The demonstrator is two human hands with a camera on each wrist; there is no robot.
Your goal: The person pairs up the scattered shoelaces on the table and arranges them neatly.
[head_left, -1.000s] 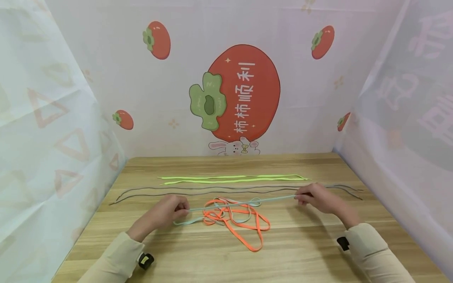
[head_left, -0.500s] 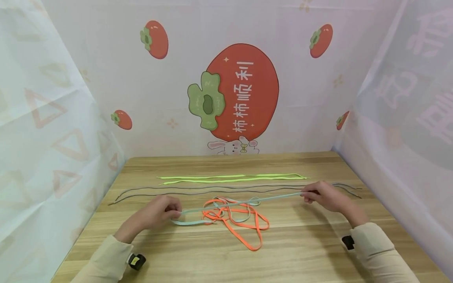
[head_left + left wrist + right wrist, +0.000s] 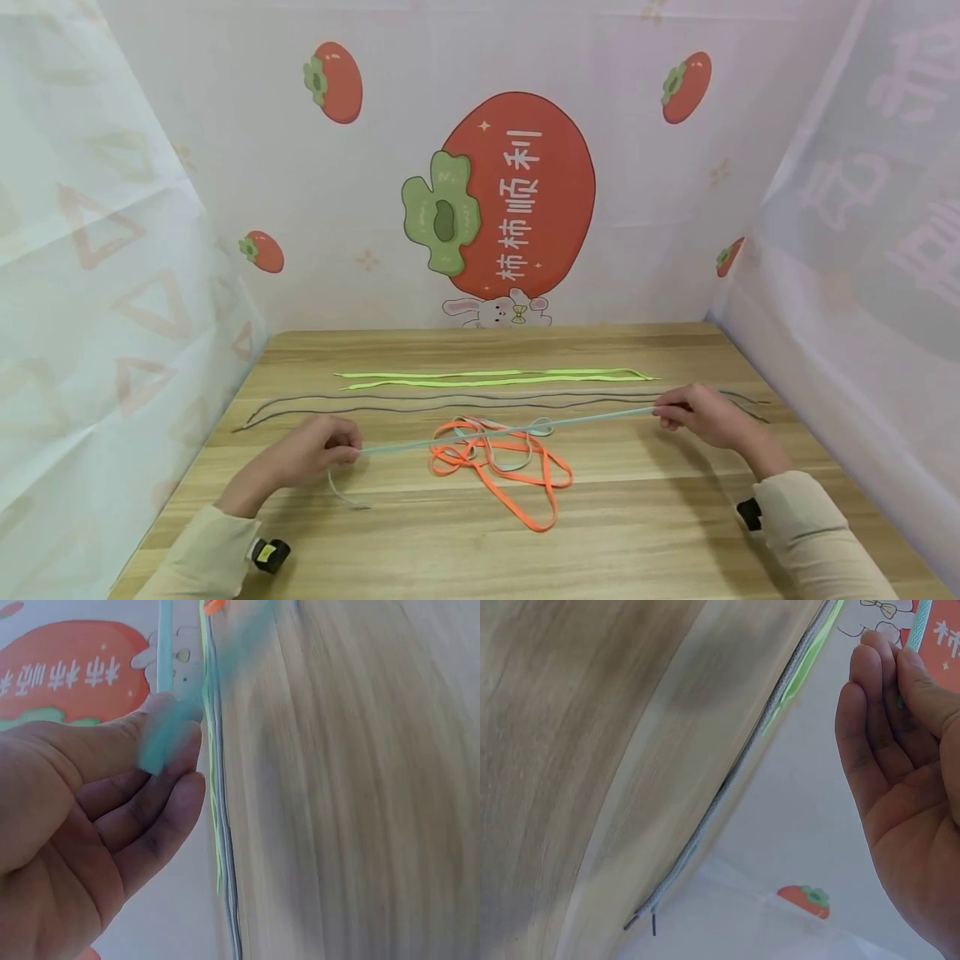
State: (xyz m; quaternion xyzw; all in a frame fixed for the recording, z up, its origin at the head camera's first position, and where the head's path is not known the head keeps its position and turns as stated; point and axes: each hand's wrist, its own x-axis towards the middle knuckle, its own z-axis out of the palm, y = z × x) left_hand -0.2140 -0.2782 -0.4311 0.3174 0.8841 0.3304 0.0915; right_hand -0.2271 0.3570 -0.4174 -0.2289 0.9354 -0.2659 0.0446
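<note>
A light blue lace (image 3: pixel 585 419) is stretched above the table between both hands, rising slightly to the right. The left hand (image 3: pixel 311 454) pinches it between thumb and fingers; a loose tail (image 3: pixel 342 497) hangs below that hand, and in the left wrist view the tail of the lace (image 3: pixel 169 735) is blurred. At the other end the right hand (image 3: pixel 705 417) pinches the lace (image 3: pixel 919 626) between thumb and forefinger. Beneath the stretched part lies an orange lace (image 3: pixel 517 510) in a loose tangle, with light blue loops (image 3: pixel 513 467) among it.
Behind the tangle, a grey lace pair (image 3: pixel 420 410) runs across the wooden table (image 3: pixel 480 558). Farther back lies a yellow-green lace (image 3: pixel 450 383), doubled lengthwise. White printed sheets (image 3: pixel 645 275) stand at the back and both sides.
Both hands have moved apart, the left one leftward and the right one rightward, so the stretched part is longer. The tail near the left hand has come away from the tangle and now hangs.
</note>
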